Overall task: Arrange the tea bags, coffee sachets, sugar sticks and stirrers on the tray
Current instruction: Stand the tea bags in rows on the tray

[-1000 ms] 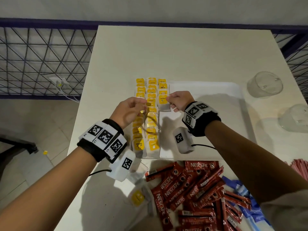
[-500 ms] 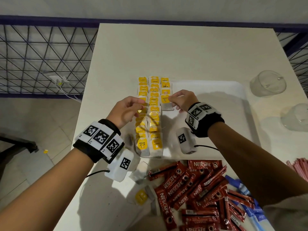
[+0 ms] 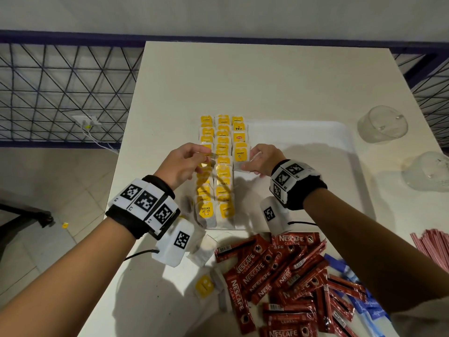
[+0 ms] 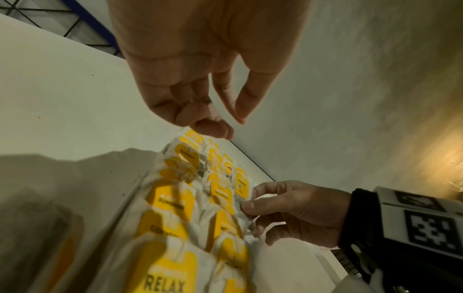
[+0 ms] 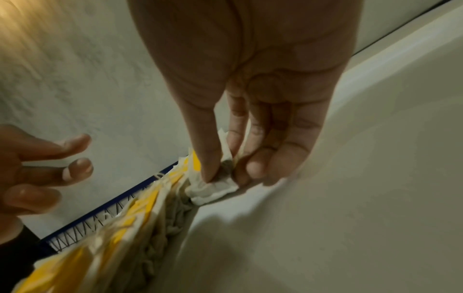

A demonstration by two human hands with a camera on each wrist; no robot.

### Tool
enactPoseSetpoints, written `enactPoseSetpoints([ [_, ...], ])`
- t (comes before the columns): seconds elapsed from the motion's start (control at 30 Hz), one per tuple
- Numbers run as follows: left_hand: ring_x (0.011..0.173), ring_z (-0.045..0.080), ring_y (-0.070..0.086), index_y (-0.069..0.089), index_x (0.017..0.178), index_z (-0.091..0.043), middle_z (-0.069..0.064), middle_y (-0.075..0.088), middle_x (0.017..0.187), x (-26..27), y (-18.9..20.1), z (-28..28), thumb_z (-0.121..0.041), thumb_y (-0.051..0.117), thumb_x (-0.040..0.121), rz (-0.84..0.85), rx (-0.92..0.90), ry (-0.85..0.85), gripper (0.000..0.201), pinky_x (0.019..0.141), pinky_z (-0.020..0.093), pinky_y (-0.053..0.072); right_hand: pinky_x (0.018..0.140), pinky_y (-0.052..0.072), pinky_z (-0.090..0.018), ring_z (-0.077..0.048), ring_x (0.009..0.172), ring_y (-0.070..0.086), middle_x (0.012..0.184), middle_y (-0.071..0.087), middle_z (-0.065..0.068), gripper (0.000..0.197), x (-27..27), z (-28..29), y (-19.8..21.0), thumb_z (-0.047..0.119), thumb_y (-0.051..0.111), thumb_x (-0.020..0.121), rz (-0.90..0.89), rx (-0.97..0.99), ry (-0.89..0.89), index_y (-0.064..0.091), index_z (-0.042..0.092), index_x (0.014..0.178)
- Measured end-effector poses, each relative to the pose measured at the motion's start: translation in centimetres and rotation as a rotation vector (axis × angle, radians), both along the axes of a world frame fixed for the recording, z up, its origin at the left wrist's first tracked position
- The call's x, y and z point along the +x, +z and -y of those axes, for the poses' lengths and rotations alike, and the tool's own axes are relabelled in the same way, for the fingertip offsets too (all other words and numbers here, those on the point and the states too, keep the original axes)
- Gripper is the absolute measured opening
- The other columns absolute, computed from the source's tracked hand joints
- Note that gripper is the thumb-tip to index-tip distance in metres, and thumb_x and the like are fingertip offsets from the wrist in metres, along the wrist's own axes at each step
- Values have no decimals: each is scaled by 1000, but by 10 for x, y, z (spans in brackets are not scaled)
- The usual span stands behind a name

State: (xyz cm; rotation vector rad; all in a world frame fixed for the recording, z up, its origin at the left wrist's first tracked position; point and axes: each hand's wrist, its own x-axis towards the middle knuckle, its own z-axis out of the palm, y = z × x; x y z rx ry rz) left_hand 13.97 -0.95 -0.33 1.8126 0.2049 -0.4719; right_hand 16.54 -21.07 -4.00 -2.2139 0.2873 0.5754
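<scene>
Yellow-tagged tea bags (image 3: 222, 171) lie in three rows on the left part of the white tray (image 3: 315, 139). My right hand (image 3: 250, 164) pinches the near corner of the last tea bag (image 3: 240, 155) in the short right-hand row. The right wrist view shows thumb and fingers (image 5: 225, 174) squeezing its white paper (image 5: 215, 187) down at the tray floor. My left hand (image 3: 206, 159) hovers over the left row with fingers loosely curled, and the left wrist view shows nothing in the left hand (image 4: 225, 126).
Red coffee sachets (image 3: 279, 276) are heaped near the front, with blue sugar sticks (image 3: 364, 307) beside them and striped stirrers (image 3: 432, 246) at the right edge. Two loose tea bags (image 3: 205, 285) lie front left. Two upturned glasses (image 3: 381, 124) stand right of the tray.
My hands have drawn slightly apart. The left hand's thumb and fingers have parted, while the right hand keeps its pinch on the tea bag at the end of the right row.
</scene>
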Motion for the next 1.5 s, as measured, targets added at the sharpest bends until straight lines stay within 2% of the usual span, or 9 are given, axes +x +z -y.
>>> enactPoseSetpoints([
  [0.1, 44, -6, 51, 59, 85, -24, -16, 65, 66, 0, 0, 1, -8, 50, 92, -8, 17, -12, 19, 43, 10, 35, 39, 37, -9, -9, 51, 46, 59, 49, 2, 32, 1, 0, 0, 22, 72, 78, -42, -51, 35, 43, 19, 66],
  [0.23, 54, -5, 54, 59, 98, -14, -5, 58, 83, 4, 2, 9, -6, 50, 93, 12, 54, -42, 12, 46, 4, 35, 55, 40, -17, -9, 55, 43, 61, 49, 3, 28, 7, -4, -2, 23, 67, 81, -25, -67, -36, 46, 21, 64],
  [0.37, 100, 7, 52, 65, 106, -17, -3, 56, 104, 17, 4, 16, -13, 50, 93, 90, 269, -181, 20, 85, 16, 36, 58, 41, -20, -15, 62, 45, 64, 47, 4, 27, 15, -6, -2, 20, 67, 82, -25, -44, -71, 47, 25, 65],
  [0.57, 122, 29, 38, 56, 126, -30, 9, 42, 127, 48, 1, 39, -26, 38, 97, 117, 752, -532, 34, 107, 34, 25, 82, 51, -35, -20, 79, 51, 86, 57, -4, 26, 15, -6, -3, 21, 68, 81, -3, -32, -95, 48, 26, 64],
  [0.8, 114, 27, 32, 49, 130, -37, 5, 35, 117, 48, -10, 56, -31, 35, 97, 120, 931, -677, 37, 104, 36, 31, 43, 41, -17, -8, 41, 49, 59, 57, -2, 26, 6, 3, -1, 4, 64, 82, -93, 125, -117, 53, 17, 62],
  [1.0, 91, 18, 25, 54, 125, -32, -2, 28, 96, 47, -17, 59, -30, 40, 94, 112, 830, -554, 34, 82, 25, 30, 42, 41, -14, -11, 53, 52, 57, 57, 2, 22, -1, 12, 8, -3, 50, 86, -143, 143, 38, 56, 13, 71],
  [1.13, 103, 25, 35, 57, 122, -27, -1, 28, 99, 47, -16, 57, -23, 44, 93, 178, 766, -557, 32, 94, 32, 36, 50, 44, -15, -9, 58, 51, 67, 54, 0, 9, -6, 13, 13, 6, 61, 85, -191, 144, 125, 57, 13, 90],
  [1.3, 92, 18, 45, 67, 107, -10, -9, 33, 82, 42, -12, 51, -1, 54, 82, 382, 532, -475, 29, 90, 28, 39, 53, 41, -18, -9, 56, 48, 67, 55, 1, 20, -6, 13, 11, 8, 59, 87, -231, 158, 95, 54, 19, 71],
  [1.5, 113, 26, 43, 68, 112, -23, -2, 39, 100, 39, -18, 53, -30, 57, 90, 316, 651, -631, 25, 100, 41, 36, 40, 38, -14, -7, 43, 51, 68, 54, -5, 23, -6, 12, 9, 7, 55, 91, -276, 213, 24, 50, 19, 72],
])
